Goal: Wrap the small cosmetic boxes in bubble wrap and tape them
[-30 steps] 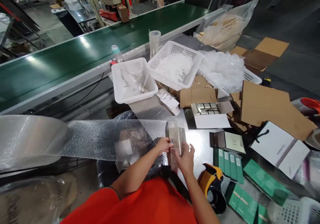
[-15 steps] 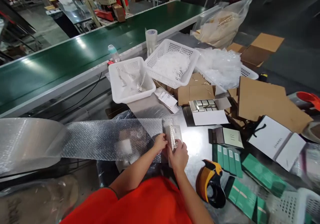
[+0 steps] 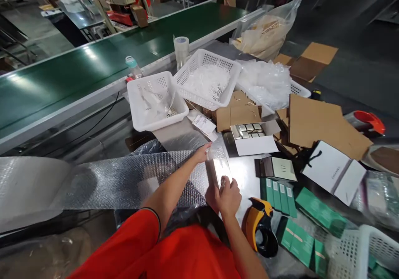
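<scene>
Right hand [image 3: 229,196] holds box [image 3: 221,169] at near end; left hand [image 3: 202,153] by far corner, can't tell its grip; bubble wrap [image 3: 115,181] alongside.

Head camera, one: worn on the person's head; facing forward and down; table [image 3: 245,169] at close range, green conveyor belt [image 3: 109,58] farther off.

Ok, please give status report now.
Right hand on package; left hand at its far end. Bubble wrap extends leftward. Tape dispenser near right hand.
</scene>
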Action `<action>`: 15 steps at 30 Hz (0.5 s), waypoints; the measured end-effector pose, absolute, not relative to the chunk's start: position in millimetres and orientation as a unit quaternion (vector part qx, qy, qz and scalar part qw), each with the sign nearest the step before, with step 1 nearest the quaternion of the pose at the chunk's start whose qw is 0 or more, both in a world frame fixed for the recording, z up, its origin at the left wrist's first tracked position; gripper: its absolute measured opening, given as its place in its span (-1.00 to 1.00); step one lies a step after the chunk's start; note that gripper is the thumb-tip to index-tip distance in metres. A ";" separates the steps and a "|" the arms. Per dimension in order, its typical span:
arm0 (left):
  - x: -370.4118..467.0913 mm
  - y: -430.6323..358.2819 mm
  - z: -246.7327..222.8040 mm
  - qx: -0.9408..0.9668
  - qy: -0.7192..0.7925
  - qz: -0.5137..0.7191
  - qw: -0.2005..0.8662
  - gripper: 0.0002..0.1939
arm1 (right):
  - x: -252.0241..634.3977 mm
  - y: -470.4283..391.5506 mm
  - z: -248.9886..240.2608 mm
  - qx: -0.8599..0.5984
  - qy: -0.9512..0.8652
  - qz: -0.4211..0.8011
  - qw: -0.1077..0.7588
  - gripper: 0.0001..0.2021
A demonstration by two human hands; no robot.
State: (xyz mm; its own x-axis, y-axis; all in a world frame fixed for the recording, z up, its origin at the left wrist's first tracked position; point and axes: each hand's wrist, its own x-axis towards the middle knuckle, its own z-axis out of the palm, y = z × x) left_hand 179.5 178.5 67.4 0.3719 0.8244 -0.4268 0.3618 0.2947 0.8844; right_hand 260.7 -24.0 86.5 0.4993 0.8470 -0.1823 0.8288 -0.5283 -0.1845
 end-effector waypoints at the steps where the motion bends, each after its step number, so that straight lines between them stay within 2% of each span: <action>1: 177.4 187.8 69.6 0.578 0.515 0.173 0.608 -0.52 | 260.8 -24.4 85.8 -0.866 -0.482 0.128 0.040 -0.62; 4: 174.8 205.0 73.3 0.624 0.494 0.135 0.590 -0.74 | 262.3 -26.2 82.4 -0.867 -0.477 0.129 0.065 -0.61; 9: 173.3 194.4 73.3 0.637 0.558 0.174 0.503 -0.81 | 254.2 -25.2 79.2 -0.880 -0.459 0.109 0.057 -0.59; 12: 159.5 159.9 68.4 0.623 0.633 0.214 0.406 -0.71 | 246.3 -21.1 77.9 -0.887 -0.453 0.085 0.027 -0.58; 15: 135.0 109.2 58.6 0.739 0.546 0.154 0.363 -0.63 | 240.5 -14.8 78.6 -0.884 -0.459 0.085 0.008 -0.57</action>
State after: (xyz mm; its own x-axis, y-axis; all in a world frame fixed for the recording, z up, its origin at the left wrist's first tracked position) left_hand 135.0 109.2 58.6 0.3570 0.9190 -0.1676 0.6947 -0.1413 0.7053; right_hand 240.5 -14.8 78.6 0.5638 0.8134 -0.1435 0.8108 -0.5781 -0.0918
